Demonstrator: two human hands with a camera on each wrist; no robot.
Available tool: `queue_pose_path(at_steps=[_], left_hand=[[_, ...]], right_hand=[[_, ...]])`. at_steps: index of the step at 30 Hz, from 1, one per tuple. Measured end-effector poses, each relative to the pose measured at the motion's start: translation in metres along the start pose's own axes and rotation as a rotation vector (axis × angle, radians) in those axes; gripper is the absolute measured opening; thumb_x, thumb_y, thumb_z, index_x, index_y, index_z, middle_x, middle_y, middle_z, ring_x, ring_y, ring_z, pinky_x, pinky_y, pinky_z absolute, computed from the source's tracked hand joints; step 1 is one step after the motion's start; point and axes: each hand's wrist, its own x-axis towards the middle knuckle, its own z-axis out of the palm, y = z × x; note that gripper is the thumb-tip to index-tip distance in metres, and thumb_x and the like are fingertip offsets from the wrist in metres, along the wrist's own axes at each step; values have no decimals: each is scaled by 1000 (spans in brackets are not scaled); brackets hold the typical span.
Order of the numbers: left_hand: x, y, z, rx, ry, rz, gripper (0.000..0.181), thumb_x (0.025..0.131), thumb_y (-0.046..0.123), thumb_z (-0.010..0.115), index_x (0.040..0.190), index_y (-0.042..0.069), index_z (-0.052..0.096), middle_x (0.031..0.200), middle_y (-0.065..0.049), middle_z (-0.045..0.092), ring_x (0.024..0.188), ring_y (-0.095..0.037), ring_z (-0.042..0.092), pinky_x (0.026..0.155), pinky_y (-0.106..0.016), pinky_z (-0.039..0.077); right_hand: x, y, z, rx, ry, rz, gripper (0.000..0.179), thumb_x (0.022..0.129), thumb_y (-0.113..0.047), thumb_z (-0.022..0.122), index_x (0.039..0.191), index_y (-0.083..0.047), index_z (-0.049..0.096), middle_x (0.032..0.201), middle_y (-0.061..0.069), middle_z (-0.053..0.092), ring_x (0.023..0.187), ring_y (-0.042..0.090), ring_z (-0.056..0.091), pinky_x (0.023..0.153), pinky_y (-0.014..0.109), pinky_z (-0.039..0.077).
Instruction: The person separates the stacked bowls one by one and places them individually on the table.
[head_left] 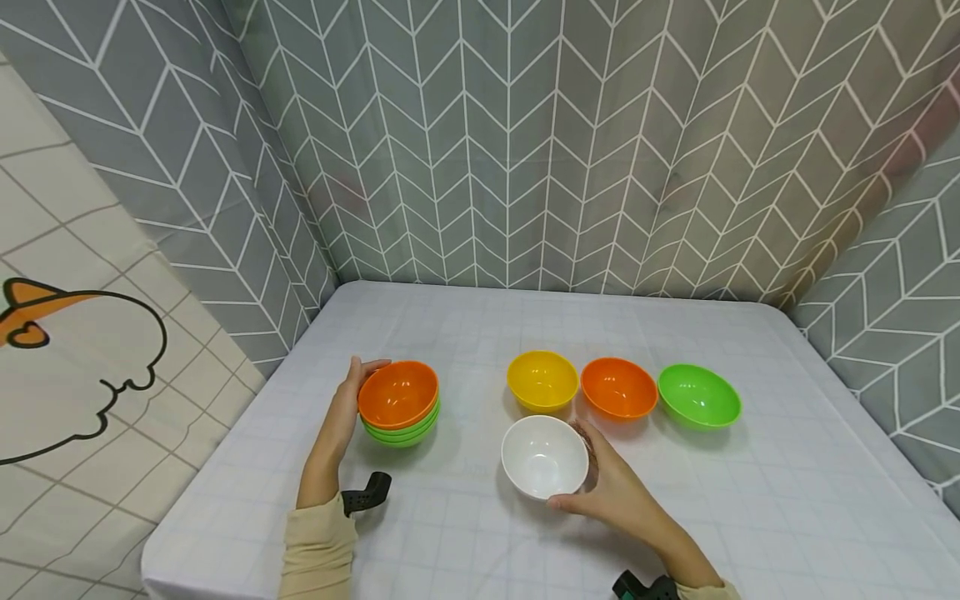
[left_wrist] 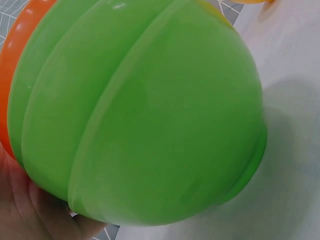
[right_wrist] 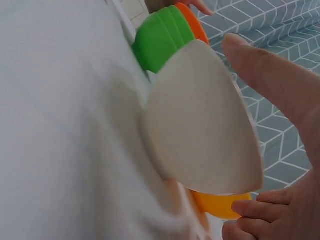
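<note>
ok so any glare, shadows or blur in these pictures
Head: soft shadow beside the white bowl, backdrop tinted browner at right; left wrist: small glare near the top of the green bowls; right wrist: tablecloth soft, smeared toward the bottom.

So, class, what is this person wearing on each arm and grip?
Left: a beige sleeve wrinkled into folds, and a bent black wrist camera. Right: a beige cuff and a black camera with a little green. The left grip and right grip wear no gloves.

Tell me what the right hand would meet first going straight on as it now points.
The right hand would first meet the white bowl, between its thumb and fingers; beyond that, probably the yellow bowl, though depth is unclear.
</note>
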Motion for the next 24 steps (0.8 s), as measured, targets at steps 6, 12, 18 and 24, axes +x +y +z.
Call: queue_pose_path(at_steps=[6, 12, 18, 24], left_hand=[[0, 0, -1, 0, 0, 8, 74, 102, 58, 10, 144, 7, 44, 146, -15, 42, 138, -31, 30, 112, -59, 5], [-1, -1, -2, 2, 5, -2, 77, 100, 62, 11, 143, 8, 44, 146, -15, 42, 137, -31, 31, 112, -58, 8], [0, -2, -2, -9, 4, -3, 80, 98, 65, 11, 143, 7, 45, 145, -16, 44, 134, -32, 35, 111, -57, 17], [3, -4, -1, -16, -2, 7, 81, 98, 65, 12, 143, 6, 45, 144, -16, 44, 133, -32, 37, 111, -55, 22]], right_hand=[[8, -9, -14, -63, 33, -27, 113, 64, -36, 91, 148, 1, 25, 151, 20, 33, 135, 41, 35, 105, 48, 33], [26, -29, -22, -98, -7, -81, 111, 67, -40, 89, 150, -5, 25, 152, 14, 33, 137, 36, 34, 106, 50, 31], [49, -58, -15, -133, -101, -165, 109, 67, -40, 89, 151, -8, 27, 152, 7, 34, 136, 34, 36, 105, 54, 34], [76, -77, -2, -177, -199, -193, 114, 65, -57, 84, 152, -14, 25, 151, -2, 33, 137, 22, 35, 108, 46, 32]])
